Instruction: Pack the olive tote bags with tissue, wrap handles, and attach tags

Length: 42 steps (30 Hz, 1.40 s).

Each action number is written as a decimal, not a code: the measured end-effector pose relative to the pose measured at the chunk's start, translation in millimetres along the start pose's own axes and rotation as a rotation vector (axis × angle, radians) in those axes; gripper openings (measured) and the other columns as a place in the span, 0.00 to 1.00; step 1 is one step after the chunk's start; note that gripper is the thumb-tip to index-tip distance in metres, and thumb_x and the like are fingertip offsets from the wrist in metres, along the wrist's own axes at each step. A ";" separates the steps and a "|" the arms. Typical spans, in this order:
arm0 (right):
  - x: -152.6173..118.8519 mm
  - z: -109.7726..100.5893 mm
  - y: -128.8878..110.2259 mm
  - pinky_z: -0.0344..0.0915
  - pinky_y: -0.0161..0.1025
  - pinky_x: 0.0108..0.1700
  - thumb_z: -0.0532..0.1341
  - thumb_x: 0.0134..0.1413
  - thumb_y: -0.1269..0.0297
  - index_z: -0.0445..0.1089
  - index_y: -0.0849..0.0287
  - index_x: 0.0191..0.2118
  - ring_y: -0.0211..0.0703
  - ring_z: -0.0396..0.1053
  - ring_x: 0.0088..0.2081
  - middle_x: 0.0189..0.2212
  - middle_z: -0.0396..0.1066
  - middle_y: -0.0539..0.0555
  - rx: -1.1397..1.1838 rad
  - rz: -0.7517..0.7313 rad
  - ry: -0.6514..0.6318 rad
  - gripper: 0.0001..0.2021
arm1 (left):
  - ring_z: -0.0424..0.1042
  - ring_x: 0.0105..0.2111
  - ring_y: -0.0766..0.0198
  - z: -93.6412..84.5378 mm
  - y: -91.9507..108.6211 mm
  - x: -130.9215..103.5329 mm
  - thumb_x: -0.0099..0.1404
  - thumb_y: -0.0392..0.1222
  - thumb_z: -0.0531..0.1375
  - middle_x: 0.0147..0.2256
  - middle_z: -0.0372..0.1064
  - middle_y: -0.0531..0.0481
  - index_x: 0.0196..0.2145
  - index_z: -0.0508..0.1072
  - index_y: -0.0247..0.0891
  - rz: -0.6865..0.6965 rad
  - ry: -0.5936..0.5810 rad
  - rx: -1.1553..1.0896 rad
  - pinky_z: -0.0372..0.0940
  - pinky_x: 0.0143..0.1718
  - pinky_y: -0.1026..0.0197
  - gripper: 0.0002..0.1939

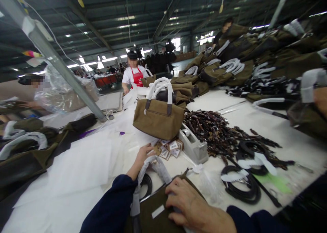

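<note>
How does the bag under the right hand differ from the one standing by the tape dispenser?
The near bag has the right hand on it; neither of the wearer's hands touches the standing bag.
The near bag shows a small white label; the standing bag shows a metal zip pull.
The near bag looks darker than the standing bag.
Both have white-wrapped handles.

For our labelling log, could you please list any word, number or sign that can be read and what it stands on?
No text is legible.
Red apron: white print, too small to read.
Card tags: barcode-like marks, too blurred.
White label on the near bag: nothing legible.
</note>
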State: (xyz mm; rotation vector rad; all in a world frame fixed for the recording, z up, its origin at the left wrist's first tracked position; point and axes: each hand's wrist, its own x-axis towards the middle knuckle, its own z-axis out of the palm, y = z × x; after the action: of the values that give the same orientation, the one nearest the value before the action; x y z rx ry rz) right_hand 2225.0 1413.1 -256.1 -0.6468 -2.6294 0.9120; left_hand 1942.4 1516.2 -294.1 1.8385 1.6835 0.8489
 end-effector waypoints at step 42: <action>48.7 -49.5 -6.7 0.67 0.29 0.26 0.61 0.62 0.48 0.69 0.63 0.34 0.33 0.69 0.22 0.25 0.71 0.51 1.419 0.082 0.304 0.20 | 0.75 0.39 0.53 -24.6 171.9 -134.5 0.71 0.60 0.50 0.44 0.74 0.41 0.57 0.63 0.40 -0.224 -0.152 -0.871 0.70 0.37 0.54 0.26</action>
State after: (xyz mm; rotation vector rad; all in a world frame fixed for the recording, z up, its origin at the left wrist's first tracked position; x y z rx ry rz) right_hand 2200.8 1458.0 -208.5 -0.3945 -1.1507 2.0602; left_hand 2035.8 1363.0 -167.5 1.0636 1.1153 1.0801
